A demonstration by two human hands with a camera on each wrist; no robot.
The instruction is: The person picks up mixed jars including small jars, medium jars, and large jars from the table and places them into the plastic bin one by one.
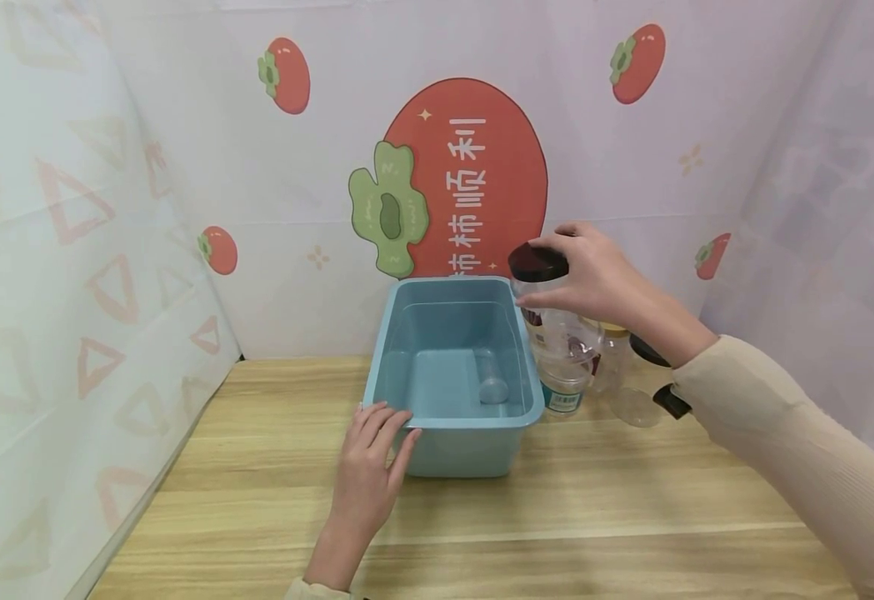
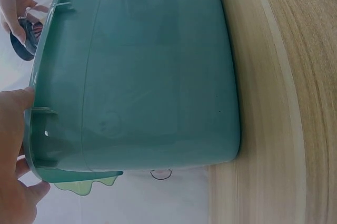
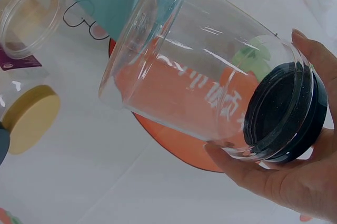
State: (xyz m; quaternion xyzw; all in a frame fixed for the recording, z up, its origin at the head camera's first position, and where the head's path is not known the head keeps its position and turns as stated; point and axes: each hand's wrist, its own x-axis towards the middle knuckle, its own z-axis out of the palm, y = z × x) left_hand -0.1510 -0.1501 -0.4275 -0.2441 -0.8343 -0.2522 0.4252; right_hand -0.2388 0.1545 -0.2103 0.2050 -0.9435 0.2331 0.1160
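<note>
My right hand (image 1: 594, 271) grips a large clear plastic jar (image 1: 549, 317) near its black lid (image 1: 537, 262), just off the right rim of a blue basin (image 1: 455, 454). In the right wrist view, thumb and fingers hold the jar (image 3: 179, 81) around its lid end; its body looks see-through. My left hand (image 1: 365, 467) holds the basin's near left corner, with fingertips over the rim. The left wrist view shows the basin's outer wall (image 2: 152, 76) close up, with part of the left hand (image 2: 13, 155) at its rim. Inside the basin lies a clear cylindrical container (image 1: 492, 387).
Right of the basin stand more clear containers: one with a teal label (image 1: 561, 402) and one with a yellow lid (image 1: 615, 331). Black lids (image 1: 648, 350) show beneath the right forearm. A patterned cloth (image 1: 294, 308) hangs behind the wooden table (image 1: 257, 500).
</note>
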